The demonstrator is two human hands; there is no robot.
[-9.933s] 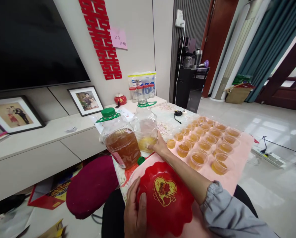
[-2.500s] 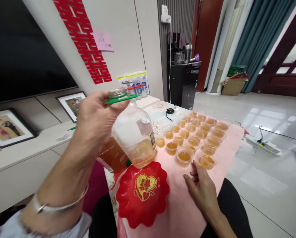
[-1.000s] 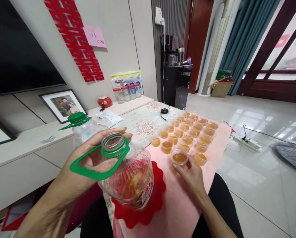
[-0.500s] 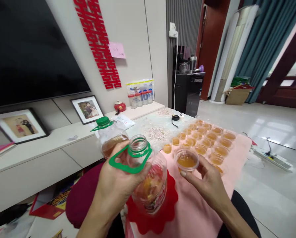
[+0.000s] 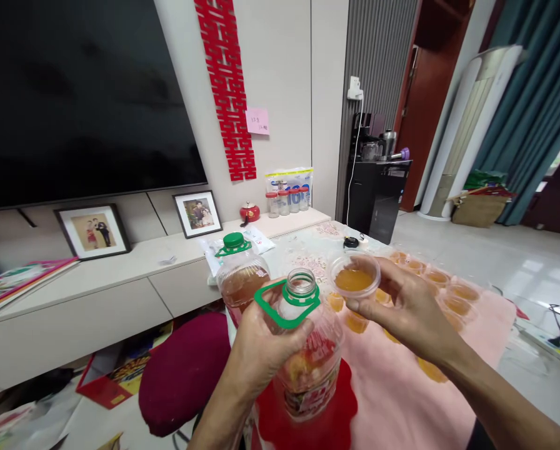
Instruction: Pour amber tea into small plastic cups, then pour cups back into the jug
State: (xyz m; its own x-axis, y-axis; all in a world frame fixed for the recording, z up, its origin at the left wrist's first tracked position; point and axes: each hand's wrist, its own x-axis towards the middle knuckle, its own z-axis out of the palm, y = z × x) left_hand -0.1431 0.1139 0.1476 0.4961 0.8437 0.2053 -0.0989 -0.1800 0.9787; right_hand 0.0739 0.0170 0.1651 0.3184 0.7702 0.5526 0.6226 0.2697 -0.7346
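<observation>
My left hand [image 5: 265, 340] is wrapped round the neck of a clear plastic jug [image 5: 315, 369] with a green handle ring and no cap on its mouth. The jug stands upright on a red scalloped mat [image 5: 343, 400]. Between the thumb and fingers of my right hand [image 5: 404, 306] is a clear plastic cup [image 5: 355, 278] of amber liquid, raised just right of the jug's mouth and nearly level. A second jug [image 5: 245, 281], green-capped and partly full of brownish liquid, stands behind my left hand. Several filled cups [image 5: 462, 290] sit on the pink cloth, partly hidden by my right hand.
The pink cloth [image 5: 397, 400] covers the near part of the table. Toward the back lie a black tape measure [image 5: 351, 242] and lidded jars [image 5: 284, 203] on a ledge. A maroon stool [image 5: 181, 375] stands at left, a power strip [image 5: 559, 347] on the floor at right.
My right hand has lifted the cup upward, closer to the jug's mouth level. The left hand keeps its hold on the jug. The camera view has swung left.
</observation>
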